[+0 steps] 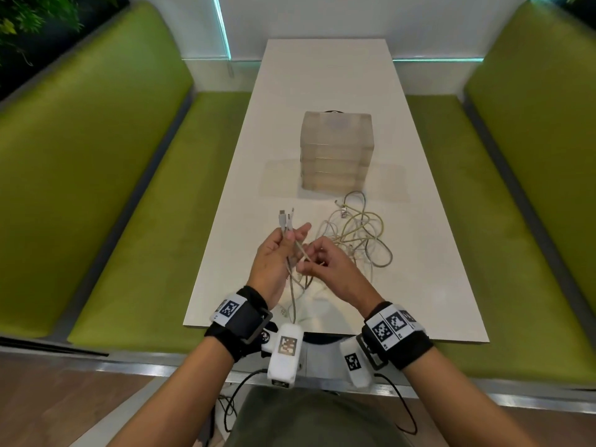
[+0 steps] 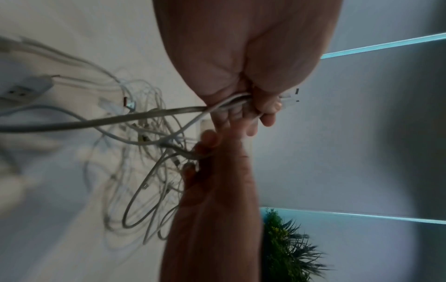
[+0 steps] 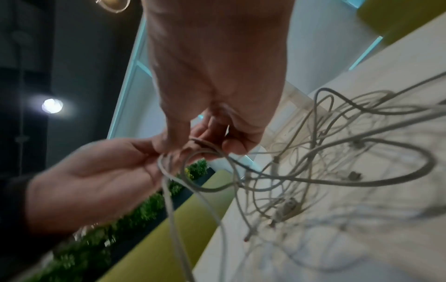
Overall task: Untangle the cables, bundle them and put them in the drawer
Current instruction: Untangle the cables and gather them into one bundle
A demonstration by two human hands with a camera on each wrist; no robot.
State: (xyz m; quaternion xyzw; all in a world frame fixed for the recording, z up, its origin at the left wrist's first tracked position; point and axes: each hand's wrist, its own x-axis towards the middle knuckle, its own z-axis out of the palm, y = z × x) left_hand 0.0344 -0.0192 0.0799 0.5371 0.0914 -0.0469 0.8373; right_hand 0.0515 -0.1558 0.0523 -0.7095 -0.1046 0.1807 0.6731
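Observation:
A tangle of white and yellowish cables [image 1: 354, 235] lies on the white table [image 1: 322, 75], in front of a translucent drawer unit [image 1: 335, 150] whose drawers are closed. My left hand [image 1: 290, 236] is raised above the table's near end and grips a few cable ends, their plugs [image 1: 285, 217] sticking up past the fingers. The left wrist view shows that grip [image 2: 255, 106] closely. Just to its right, my right hand [image 1: 304, 262] pinches one cable strand [image 1: 301, 250] that runs down from the left hand. In the right wrist view its fingertips [image 3: 205, 142] hold a loop of the cable [image 3: 217, 152].
Green padded benches [image 1: 113, 188] run along both sides of the narrow table. Loose cable hangs over the near table edge [image 1: 322, 332] toward my lap. A USB plug [image 2: 24, 89] lies close in the left wrist view. Plants [image 1: 32, 17] stand beyond the left bench.

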